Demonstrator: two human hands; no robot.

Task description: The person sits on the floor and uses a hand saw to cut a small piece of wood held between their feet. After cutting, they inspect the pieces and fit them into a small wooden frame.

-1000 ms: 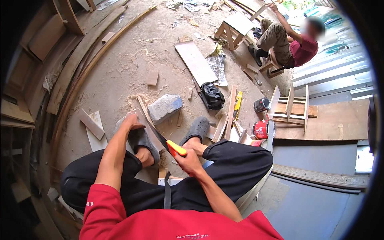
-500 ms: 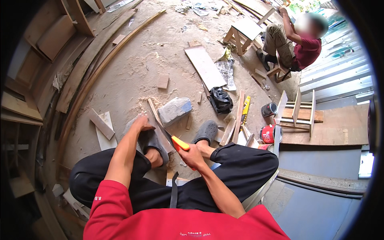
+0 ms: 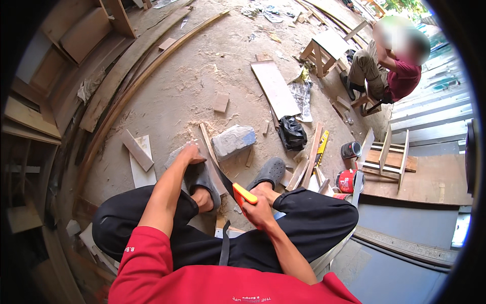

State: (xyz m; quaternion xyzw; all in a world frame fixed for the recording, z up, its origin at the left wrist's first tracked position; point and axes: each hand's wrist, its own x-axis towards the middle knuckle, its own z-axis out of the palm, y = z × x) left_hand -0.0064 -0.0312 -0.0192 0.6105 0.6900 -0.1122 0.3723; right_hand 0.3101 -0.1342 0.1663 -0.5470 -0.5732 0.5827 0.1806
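My right hand (image 3: 259, 211) is closed round the yellow-orange handle (image 3: 245, 194) of a hand saw. The saw's dark blade (image 3: 223, 176) slants up and left from the handle, along a narrow wooden board (image 3: 212, 167) between my feet. My left hand (image 3: 191, 153) grips the board near its far end, fingers curled over it. Grey clogs (image 3: 270, 172) are on my feet, the left one partly behind the board. Just beyond the blade lies a grey stone block (image 3: 234, 142) with a bluish end. How deep the blade sits in the wood cannot be made out.
Offcuts (image 3: 137, 150) lie at left, long planks (image 3: 124, 101) beyond. A black plastic bag (image 3: 292, 134), yellow-handled tool (image 3: 321, 147) and paint cans (image 3: 350, 180) stand or lie at right. A co-worker (image 3: 400, 76) sits far right beside a small stool (image 3: 329, 46).
My right hand has drawn the saw back toward me along the board. My left hand stays on the board. The view has shifted slightly, and the co-worker's arms have lowered.
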